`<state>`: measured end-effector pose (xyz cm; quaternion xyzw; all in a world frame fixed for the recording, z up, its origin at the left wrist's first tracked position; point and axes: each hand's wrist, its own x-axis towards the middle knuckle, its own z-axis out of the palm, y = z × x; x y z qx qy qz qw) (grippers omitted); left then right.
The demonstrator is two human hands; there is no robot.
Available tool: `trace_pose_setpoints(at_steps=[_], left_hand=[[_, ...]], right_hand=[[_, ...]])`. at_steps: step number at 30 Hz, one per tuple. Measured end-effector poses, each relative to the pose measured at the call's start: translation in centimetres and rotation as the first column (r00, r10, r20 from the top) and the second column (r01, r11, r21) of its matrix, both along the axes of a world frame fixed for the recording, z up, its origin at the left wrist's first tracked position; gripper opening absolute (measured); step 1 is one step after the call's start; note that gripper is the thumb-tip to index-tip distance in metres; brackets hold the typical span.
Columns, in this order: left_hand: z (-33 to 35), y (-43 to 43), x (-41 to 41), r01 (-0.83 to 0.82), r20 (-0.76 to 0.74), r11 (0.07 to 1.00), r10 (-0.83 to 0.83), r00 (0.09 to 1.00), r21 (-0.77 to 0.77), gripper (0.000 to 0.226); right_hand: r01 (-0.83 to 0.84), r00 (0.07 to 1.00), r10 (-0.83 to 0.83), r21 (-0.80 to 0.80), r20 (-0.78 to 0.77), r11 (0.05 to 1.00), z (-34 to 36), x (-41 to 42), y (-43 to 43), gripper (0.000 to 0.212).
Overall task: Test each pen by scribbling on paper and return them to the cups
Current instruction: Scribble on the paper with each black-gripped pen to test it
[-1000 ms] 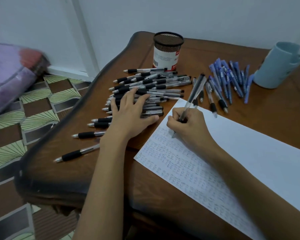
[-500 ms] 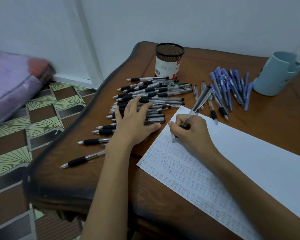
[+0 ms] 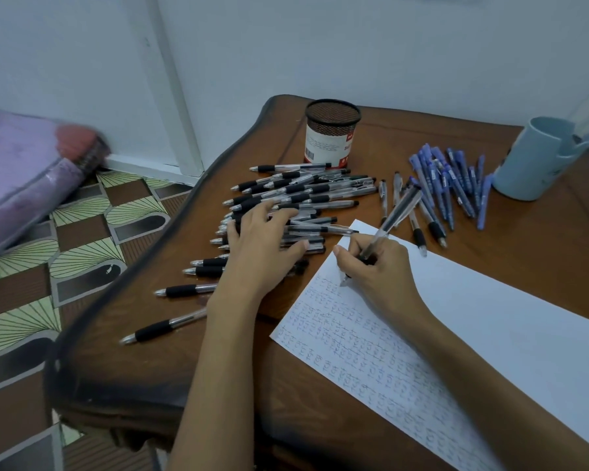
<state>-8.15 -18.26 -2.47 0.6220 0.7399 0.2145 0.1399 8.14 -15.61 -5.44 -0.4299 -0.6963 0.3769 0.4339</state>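
Observation:
My right hand [image 3: 376, 266] grips a clear black-grip pen [image 3: 393, 215], tip down on the white paper [image 3: 473, 328], whose left part is filled with rows of small scribbles. My left hand [image 3: 264, 243] rests with fingers spread on a pile of black-grip pens [image 3: 303, 193] lying on the wooden table [image 3: 218, 368]. A black mesh cup [image 3: 330, 134] stands behind the pile. A group of blue pens [image 3: 446, 181] lies to the right, next to a light blue cup [image 3: 538, 158].
Several loose black-grip pens [image 3: 164, 329] lie near the table's left edge. A few more pens [image 3: 419, 232] lie just above the paper. Patterned floor tiles [image 3: 48, 249] and a purple bundle [image 3: 21, 171] are to the left; a white wall is behind.
The camera view has tilted up, so everything sits lower in frame. My right hand still holds the pen on the paper; my left hand stays on the pile.

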Motion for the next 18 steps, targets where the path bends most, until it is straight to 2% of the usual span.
trace_pose_setpoints(at_steps=[6,9,12,15,16,18], left_hand=[[0.6,0.3,1.1,0.076,0.108,0.975,-0.100,0.989,0.211,0.036],[0.6,-0.1,0.4,0.104,0.102,0.971,-0.128,0.986,0.217,0.032],[0.7,-0.4,-0.4,0.077,0.104,0.974,-0.101,0.989,0.211,0.029],[0.8,-0.5,-0.4,0.048,0.114,0.968,-0.079,0.990,0.246,0.027],[0.8,-0.4,-0.2,0.049,0.124,0.966,-0.083,0.989,0.255,0.027],[0.8,-0.1,0.1,0.057,0.140,0.967,-0.094,0.986,0.249,0.027]], right_hand=[[-0.019,1.000,0.019,-0.007,-0.011,1.000,0.1,0.1,0.1,0.041],[0.000,1.000,0.000,0.024,0.020,1.000,0.2,-0.2,-0.1,0.042],[0.050,0.998,-0.050,-0.007,-0.037,0.999,0.3,0.0,0.1,0.040],[0.012,0.992,-0.019,-0.057,-0.124,0.998,0.7,0.2,0.0,0.013],[-0.008,0.993,-0.002,-0.082,-0.122,0.997,0.8,0.3,-0.1,0.011],[-0.042,0.990,0.023,-0.136,-0.142,0.990,0.9,0.4,-0.1,0.019]])
